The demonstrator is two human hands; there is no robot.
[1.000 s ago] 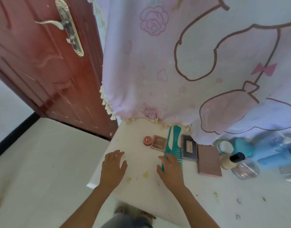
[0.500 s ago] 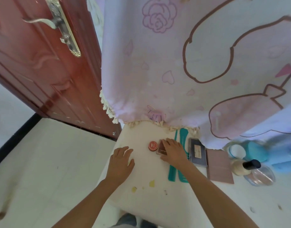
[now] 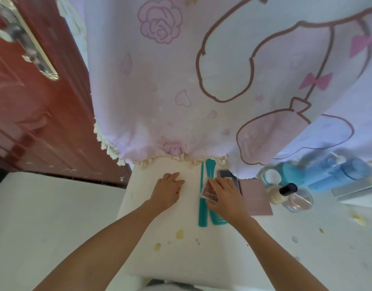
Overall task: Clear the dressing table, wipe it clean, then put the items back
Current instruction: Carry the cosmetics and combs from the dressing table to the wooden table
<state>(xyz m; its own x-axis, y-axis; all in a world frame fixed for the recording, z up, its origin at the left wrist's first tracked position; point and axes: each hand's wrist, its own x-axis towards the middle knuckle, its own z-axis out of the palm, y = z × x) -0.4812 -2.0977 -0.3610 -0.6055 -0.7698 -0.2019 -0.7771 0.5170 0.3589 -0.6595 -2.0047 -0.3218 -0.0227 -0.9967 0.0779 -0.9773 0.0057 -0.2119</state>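
Observation:
The white dressing table (image 3: 187, 255) carries yellow stains. My left hand (image 3: 167, 190) lies on it with fingers curled over a small red tin (image 3: 178, 190), of which only a sliver shows. My right hand (image 3: 226, 195) pinches a small brown compact (image 3: 209, 193), tilted above two teal combs (image 3: 208, 215). A dark compact (image 3: 224, 172) lies just behind that hand, and a flat pink case (image 3: 257, 199) sits to its right.
A foundation bottle with a black cap (image 3: 282, 192), a glass jar (image 3: 300, 202), a white-lidded jar (image 3: 271, 177), blue bottles (image 3: 336, 175) and a white box (image 3: 361, 192) crowd the right. A pink printed cloth (image 3: 180, 80) hangs over the table's back. A red door (image 3: 34, 106) stands left.
My right hand left the combs, reached the brown compact and took hold of it, tilting it up. My left hand slid forward and right onto the red tin.

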